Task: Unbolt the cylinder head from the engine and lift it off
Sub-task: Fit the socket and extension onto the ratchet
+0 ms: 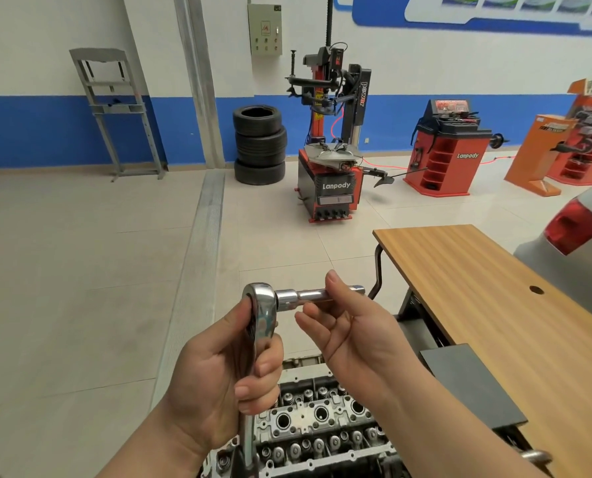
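Above an engine's exposed cylinder head, a person holds a chrome ratchet wrench upright in the left hand, fingers curled tight round its handle and the thumb laid along the shaft just below the ratchet's round head. A long socket juts sideways from that head toward the right. The right hand meets it palm up, thumb over the top of the socket and fingertips curled beneath, pinching it lightly near its middle. The cylinder head sits at the bottom of the view, directly under both hands, its valve springs and spark plug wells showing, apparently still seated on the engine. Just to the right stands a wooden table with a dark panel leaning beside it. Across the tiled floor, a red and black tyre changer stands next to a stack of tyres, with a red wheel balancer farther right along the blue and white wall.
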Available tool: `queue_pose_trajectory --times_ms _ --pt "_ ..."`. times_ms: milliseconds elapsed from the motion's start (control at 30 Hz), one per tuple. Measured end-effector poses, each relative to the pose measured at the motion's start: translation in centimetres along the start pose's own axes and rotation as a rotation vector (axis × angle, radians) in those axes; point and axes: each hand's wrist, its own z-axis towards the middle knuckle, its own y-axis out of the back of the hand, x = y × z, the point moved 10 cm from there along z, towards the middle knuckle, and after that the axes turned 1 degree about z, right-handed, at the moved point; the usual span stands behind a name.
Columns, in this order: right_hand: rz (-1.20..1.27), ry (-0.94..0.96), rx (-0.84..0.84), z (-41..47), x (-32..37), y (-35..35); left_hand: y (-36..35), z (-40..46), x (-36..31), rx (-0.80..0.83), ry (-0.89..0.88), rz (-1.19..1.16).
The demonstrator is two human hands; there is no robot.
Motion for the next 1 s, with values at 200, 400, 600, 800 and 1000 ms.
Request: queue_pose_trajectory --times_ms 200,400,600,800,1000 --pt "-0.004 0.052 0.04 -0.5 -0.4 -1.0 -0.1 -0.4 -0.6 0.035 0.013 0.012" --pt "-0.075 0.17 0.178 -0.9 -0.3 -2.8 -0.9 -1.4 -2.3 0.208 0.017 0.07" --pt "-0.183 0.162 0.201 0.1 -0.8 -3.2 1.5 0.1 -3.4 -0.048 0.014 0.508" --pt "-0.205 0.156 -0.259 1.9 -1.5 3.7 2.0 0.5 -3.8 0.072 0.03 0.211" --pt "-1.201 0.322 0.164 2.0 -1.3 -1.7 0.6 0.0 -2.6 0.397 0.223 -0.012"
